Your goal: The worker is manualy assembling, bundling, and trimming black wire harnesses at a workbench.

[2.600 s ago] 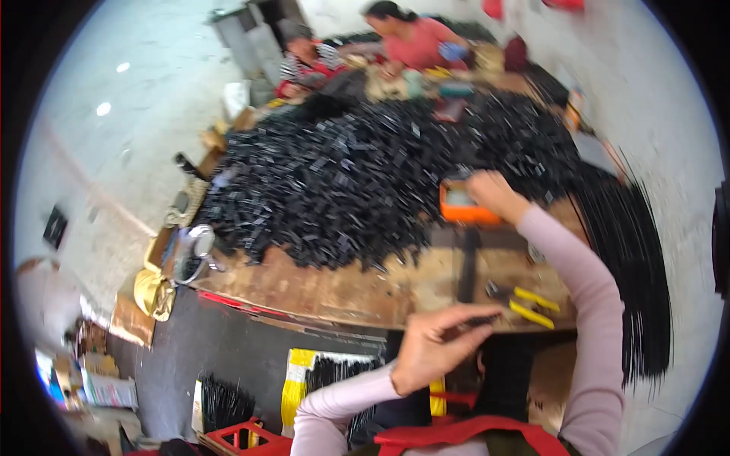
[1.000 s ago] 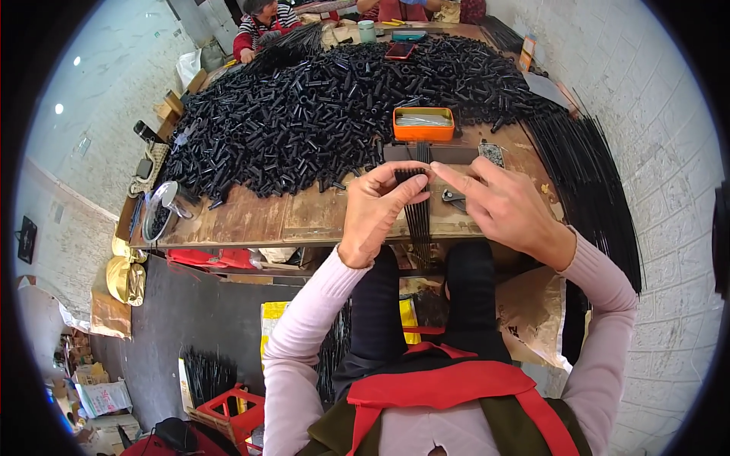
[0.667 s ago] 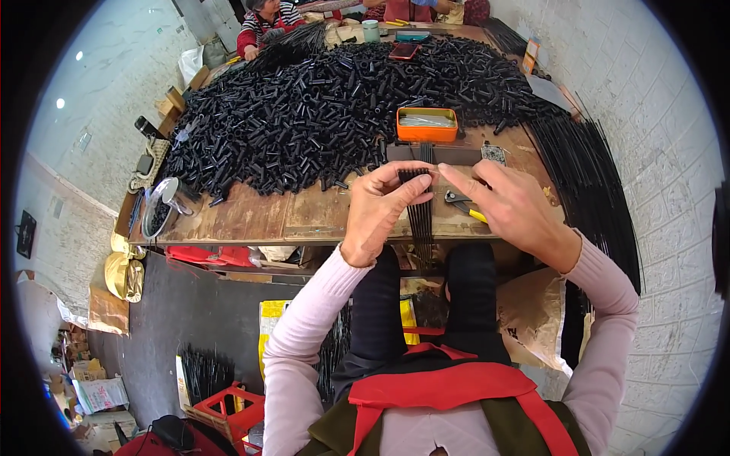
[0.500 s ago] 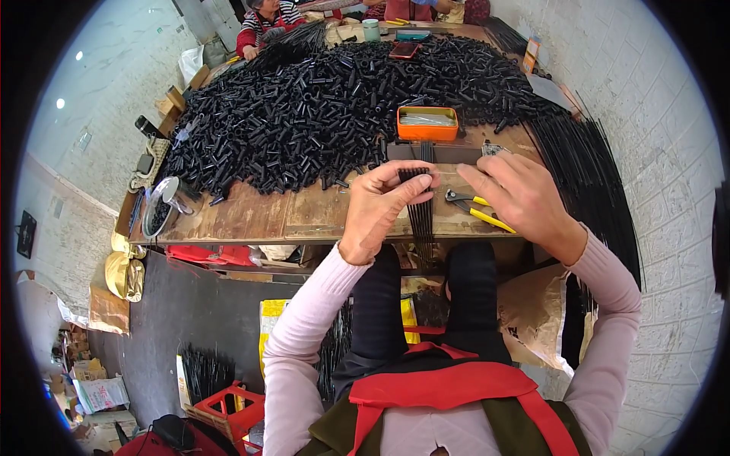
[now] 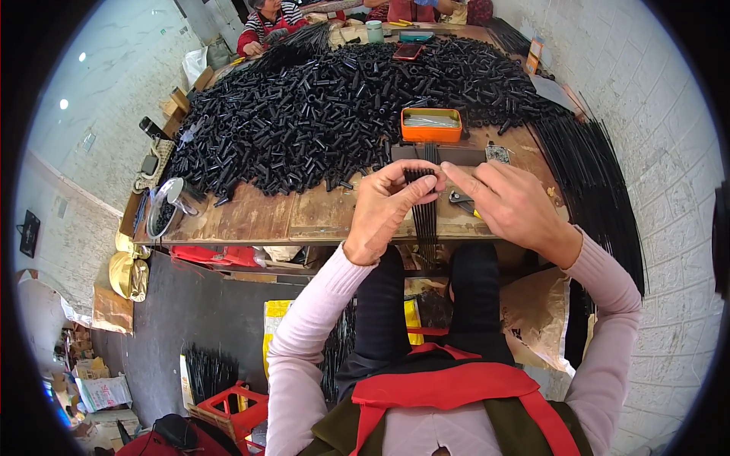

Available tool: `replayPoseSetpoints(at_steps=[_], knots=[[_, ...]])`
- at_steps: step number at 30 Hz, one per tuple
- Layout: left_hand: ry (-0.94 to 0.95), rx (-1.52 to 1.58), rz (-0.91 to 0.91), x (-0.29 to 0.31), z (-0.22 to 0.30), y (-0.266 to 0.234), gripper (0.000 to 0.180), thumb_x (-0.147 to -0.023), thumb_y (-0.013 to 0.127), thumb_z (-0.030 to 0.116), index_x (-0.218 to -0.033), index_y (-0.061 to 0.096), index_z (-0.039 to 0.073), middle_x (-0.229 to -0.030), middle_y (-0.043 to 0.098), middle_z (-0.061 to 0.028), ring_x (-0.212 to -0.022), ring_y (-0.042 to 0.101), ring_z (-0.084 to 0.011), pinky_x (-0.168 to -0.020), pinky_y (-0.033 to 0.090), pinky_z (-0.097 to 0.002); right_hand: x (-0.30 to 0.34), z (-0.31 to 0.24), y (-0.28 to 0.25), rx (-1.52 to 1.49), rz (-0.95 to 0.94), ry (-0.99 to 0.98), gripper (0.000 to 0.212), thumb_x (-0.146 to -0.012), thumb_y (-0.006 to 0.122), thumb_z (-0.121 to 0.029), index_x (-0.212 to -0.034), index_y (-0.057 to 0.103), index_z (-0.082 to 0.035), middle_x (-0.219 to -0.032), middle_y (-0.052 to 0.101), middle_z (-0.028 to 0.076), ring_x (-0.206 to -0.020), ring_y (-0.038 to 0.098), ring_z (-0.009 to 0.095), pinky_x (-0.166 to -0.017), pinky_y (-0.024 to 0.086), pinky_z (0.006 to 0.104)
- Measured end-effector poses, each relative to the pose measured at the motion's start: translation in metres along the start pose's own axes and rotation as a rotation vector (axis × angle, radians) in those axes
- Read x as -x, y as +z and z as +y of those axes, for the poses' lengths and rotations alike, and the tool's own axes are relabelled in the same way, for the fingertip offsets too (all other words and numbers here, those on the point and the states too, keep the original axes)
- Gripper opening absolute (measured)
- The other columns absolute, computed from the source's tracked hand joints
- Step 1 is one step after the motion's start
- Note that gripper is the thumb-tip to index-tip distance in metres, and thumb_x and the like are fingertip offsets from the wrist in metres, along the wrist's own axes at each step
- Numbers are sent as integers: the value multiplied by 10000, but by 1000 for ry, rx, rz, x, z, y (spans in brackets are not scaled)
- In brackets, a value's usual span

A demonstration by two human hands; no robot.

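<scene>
Head cam: left hand [image 5: 388, 209] pinches thin black rods [image 5: 424, 220] at worktop [image 5: 258, 220] edge, right hand [image 5: 513, 205] open w/ fingers touching them. Loose grip = rods prob fan out, slide off onto lap.

Your one view sits on your head, looking steeply down and forward over the table [image 5: 304, 216], close above your lap; its fisheye rim bends the brick wall [image 5: 654, 114].
</scene>
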State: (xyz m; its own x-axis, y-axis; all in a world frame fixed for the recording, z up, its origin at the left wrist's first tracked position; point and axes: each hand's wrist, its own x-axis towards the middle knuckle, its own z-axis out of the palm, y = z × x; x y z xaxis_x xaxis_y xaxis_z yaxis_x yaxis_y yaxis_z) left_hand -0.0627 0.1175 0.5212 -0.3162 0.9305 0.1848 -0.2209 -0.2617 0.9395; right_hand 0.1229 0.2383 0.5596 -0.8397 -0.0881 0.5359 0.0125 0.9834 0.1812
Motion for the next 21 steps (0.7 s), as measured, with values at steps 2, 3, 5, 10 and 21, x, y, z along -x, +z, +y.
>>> replayPoseSetpoints(at_steps=[2,3,5,10,21], knots=[[8,-25,1,-1,0,1,198,-943,619,33,-1120,645,-53,-999,698,-128,-951,689,-193,-863,588,-315,1,0,0,0,-14,9,593,-747,633,-46,-1335,561,-36,-808,483,69,-690,520,227,-607,456,348],[7,-24,1,-1,0,0,198,-943,619,33,-1120,645,-53,-999,698,-128,-951,689,-193,-863,588,-315,0,0,1,-16,-9,4,589,-749,631,-42,-1334,563,-38,-805,483,68,-686,518,226,-603,454,347],[10,-13,1,-2,-1,-2,194,-943,623,39,-1112,645,-53,-994,699,-129,-948,690,-192,-859,589,-312,-1,0,1,-33,-4,0,585,-752,629,-38,-1333,565,-39,-803,482,66,-682,515,225,-598,452,346],[3,-7,7,-3,-2,-1,189,-940,628,40,-1104,649,-51,-990,701,-127,-946,691,-193,-863,589,-318,0,5,6,-55,15,0,583,-755,634,-17,-1333,561,-36,-820,499,72,-706,539,235,-615,467,354],[-13,9,0,-3,-2,-2,210,-931,633,25,-1128,653,-45,-1036,703,-146,-973,693,-215,-879,587,-331,-3,7,-6,20,140,-43,416,-668,693,-60,-1076,657,16,-905,592,96,-772,597,255,-642,502,343]])
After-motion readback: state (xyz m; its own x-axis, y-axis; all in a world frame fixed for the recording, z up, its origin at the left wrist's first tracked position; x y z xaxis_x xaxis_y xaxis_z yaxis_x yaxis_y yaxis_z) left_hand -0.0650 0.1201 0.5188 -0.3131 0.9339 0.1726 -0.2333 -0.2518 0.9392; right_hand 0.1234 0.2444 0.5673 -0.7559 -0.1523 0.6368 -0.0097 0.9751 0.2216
